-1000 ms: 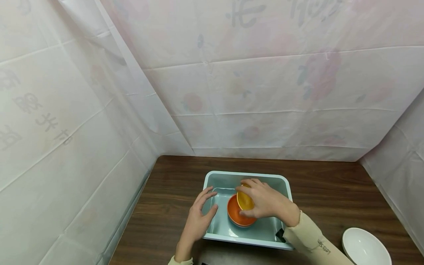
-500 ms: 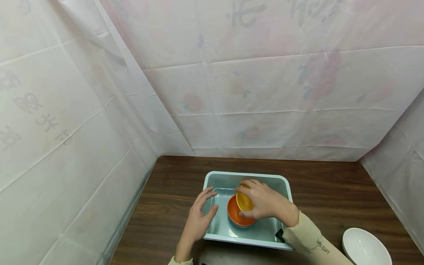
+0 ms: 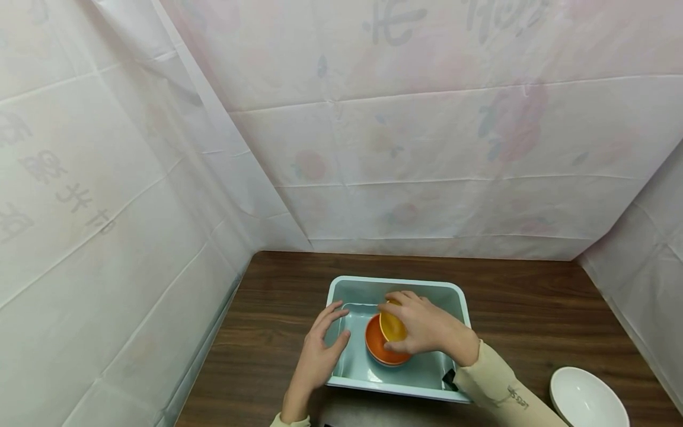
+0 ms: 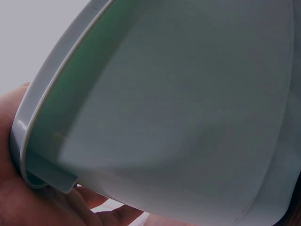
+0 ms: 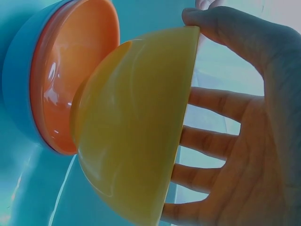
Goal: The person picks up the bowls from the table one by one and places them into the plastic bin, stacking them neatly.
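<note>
My right hand (image 3: 427, 326) grips a yellow bowl (image 5: 136, 113) by its rim, thumb on one side and fingers spread along the other. The yellow bowl is tilted, its base overlapping the mouth of an orange bowl (image 5: 82, 70) in the right wrist view. That orange bowl sits nested in a blue bowl (image 5: 19, 80), inside a pale blue-green plastic basin (image 3: 397, 388). At the basin's left rim, my left hand (image 3: 320, 350) is spread with thumb and fingers apart. From the left wrist, the basin's outer wall (image 4: 178, 103) fills most of the view, partly hiding that hand's fingers.
A white bowl (image 3: 589, 397) stands on the dark wooden table (image 3: 523, 314) at the front right. White printed sheets (image 3: 427, 142) hang behind the table and on both sides. A small black object (image 3: 449, 378) shows at the basin's front right corner, beside the right sleeve.
The yellow bowl has shifted very slightly left and toward the front over the orange bowl, along with my right hand. My left hand has stayed in place.
</note>
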The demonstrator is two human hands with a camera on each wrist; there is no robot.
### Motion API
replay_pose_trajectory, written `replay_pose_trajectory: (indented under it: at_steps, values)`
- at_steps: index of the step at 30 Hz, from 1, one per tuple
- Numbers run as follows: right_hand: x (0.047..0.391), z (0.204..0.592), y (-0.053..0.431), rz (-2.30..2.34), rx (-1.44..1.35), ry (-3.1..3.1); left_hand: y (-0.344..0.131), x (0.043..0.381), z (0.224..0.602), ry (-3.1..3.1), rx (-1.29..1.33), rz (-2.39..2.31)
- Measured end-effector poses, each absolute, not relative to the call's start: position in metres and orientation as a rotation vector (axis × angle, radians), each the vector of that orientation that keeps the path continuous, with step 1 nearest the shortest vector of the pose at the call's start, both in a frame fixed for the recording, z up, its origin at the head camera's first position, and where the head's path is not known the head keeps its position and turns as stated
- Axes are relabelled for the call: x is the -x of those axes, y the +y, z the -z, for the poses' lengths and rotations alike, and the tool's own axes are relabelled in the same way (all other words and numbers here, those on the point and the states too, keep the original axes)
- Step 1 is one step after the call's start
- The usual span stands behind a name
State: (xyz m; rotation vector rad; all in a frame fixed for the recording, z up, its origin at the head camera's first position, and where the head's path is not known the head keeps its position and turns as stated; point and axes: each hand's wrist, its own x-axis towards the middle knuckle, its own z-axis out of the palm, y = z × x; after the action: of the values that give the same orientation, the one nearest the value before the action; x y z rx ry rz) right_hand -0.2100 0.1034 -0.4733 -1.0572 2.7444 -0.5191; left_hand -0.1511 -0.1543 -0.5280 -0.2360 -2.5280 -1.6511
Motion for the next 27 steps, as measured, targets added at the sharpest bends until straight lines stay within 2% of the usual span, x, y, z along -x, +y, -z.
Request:
replay_pose_trajectory:
  at_steps: [27]
  values:
    - [0.2107,0.4759,0.1024,0.501,1.077,2.728,-0.1546,0.1513,0.5283,-2.533,0.249,1.642]
